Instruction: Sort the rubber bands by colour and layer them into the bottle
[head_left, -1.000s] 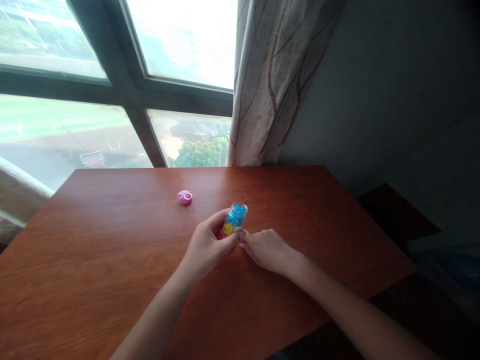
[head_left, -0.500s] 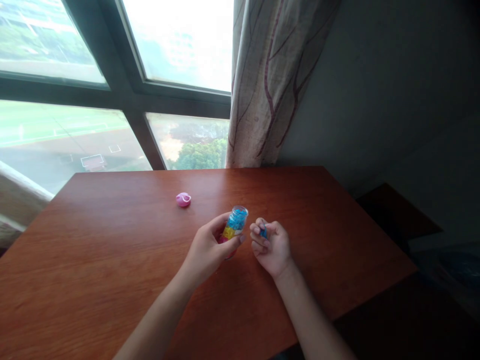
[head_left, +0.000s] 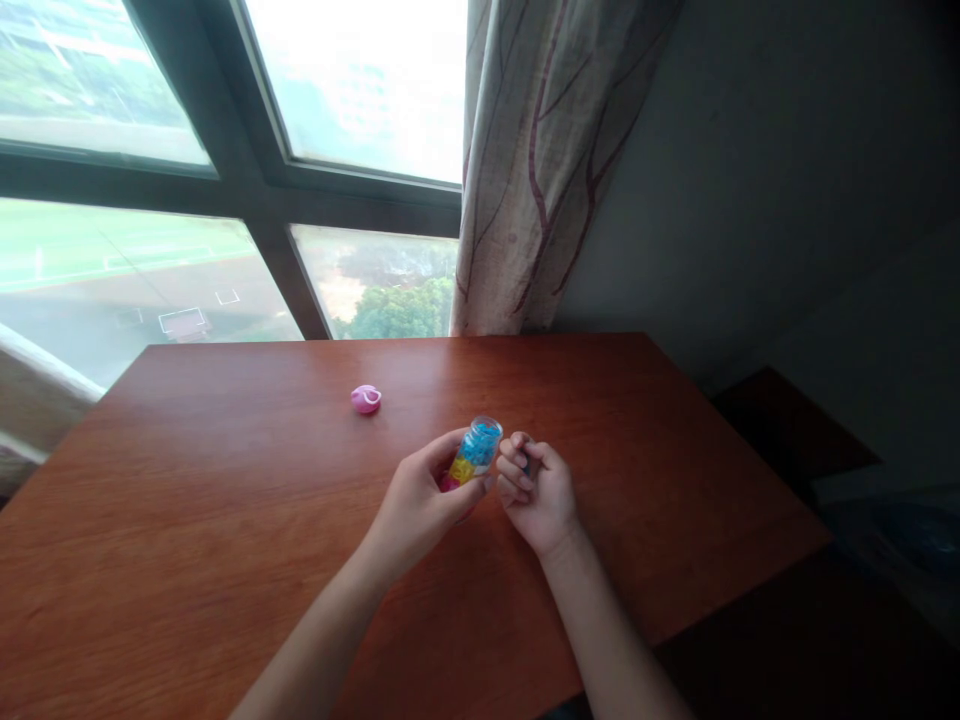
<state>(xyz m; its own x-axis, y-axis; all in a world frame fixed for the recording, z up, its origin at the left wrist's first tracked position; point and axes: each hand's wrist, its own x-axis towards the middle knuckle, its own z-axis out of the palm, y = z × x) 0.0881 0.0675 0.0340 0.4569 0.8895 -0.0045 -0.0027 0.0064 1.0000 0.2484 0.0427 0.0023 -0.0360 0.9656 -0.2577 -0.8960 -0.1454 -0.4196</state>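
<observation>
My left hand (head_left: 420, 490) is wrapped round a small clear jar (head_left: 475, 450) filled with layers of tiny blue, yellow and pink-red pieces. The jar leans to the right, its open mouth close to my other hand. My right hand (head_left: 538, 495) is palm up beside that mouth, with the fingers curled in. Between its thumb and fingers shows a small dark bluish piece (head_left: 527, 465), mostly hidden; its exact kind cannot be made out.
A small rounded pink object (head_left: 366, 399) with a white loop-like mark lies on the brown wooden table (head_left: 247, 480), beyond my left hand. Behind the table stand a dark-framed window (head_left: 259, 190) and a patterned curtain (head_left: 517, 200).
The jar has tipped further to the right, and its mouth is nearer my right hand. My right hand has shifted slightly left, and less of the blue piece shows.
</observation>
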